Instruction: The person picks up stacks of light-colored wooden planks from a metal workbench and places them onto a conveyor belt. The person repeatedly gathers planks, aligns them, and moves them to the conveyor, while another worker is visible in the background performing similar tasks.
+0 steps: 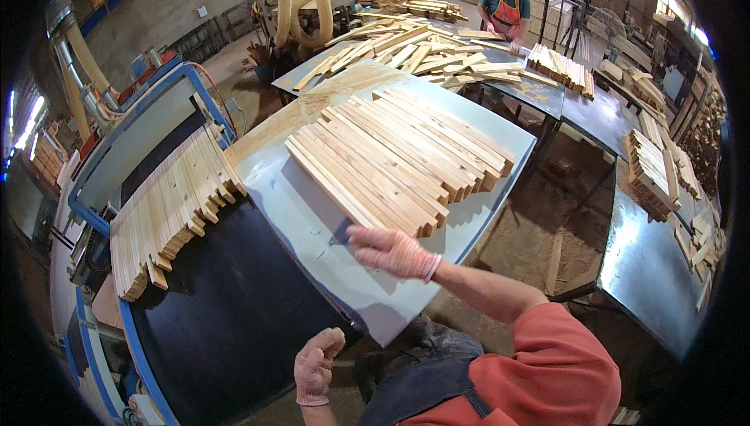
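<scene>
Over the pale sheet-topped table (367, 297), my right hand (394, 252) is held out in a pinkish-white knit glove. Its fingers stretch leftward, close to the near ends of a row of wooden strips (391, 164), and nothing shows in them; I cannot tell whether they touch the wood. Lower down, my gloved left hand (317, 365) is raised beside the front edge of the black machine bed (234, 309). Its fingers are loosely bent and hold nothing visible. Another row of light strips (172, 211) lies side by side on that bed, with uneven ends.
A blue machine frame (191, 82) borders the bed on the left. Beyond the table is a loose heap of strips (437, 51), with a co-worker (504, 8) in an orange apron behind it. Metal-topped tables (648, 262) carrying stacked strips (650, 172) stand to the right.
</scene>
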`<state>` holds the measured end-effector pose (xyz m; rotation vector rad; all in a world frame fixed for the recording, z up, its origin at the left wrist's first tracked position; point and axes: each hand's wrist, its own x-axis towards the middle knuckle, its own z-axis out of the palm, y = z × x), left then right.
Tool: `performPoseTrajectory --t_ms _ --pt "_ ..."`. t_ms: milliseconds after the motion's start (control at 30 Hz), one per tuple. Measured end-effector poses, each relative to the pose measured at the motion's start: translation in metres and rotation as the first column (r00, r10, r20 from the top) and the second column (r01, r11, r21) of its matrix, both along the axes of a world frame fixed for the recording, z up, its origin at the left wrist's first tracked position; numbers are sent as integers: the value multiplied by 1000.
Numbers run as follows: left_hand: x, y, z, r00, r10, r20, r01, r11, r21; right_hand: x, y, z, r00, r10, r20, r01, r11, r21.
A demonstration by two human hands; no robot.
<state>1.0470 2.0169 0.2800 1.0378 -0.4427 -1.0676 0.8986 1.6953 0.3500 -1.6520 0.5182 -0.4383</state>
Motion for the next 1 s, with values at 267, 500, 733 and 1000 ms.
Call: performPoseTrajectory --t_ms 267,500,733,1000 --pt "-16 -143 -11 856 238 458 -303 950 74 -76 -239 -11 872 -490 -6 479 854 -205" --pt "-20 -195 -39 492 55 869 -399 902 168 -97 -385 -2 518 -722 -458 439 684 -582" --pt "-8 -216 -43 517 34 855 -425 878 222 -57 -464 -47 494 -538 -683 304 843 -444" --pt "9 -302 -30 730 90 677 -356 896 265 -37 -441 -22 425 -622 -658 378 782 -496"
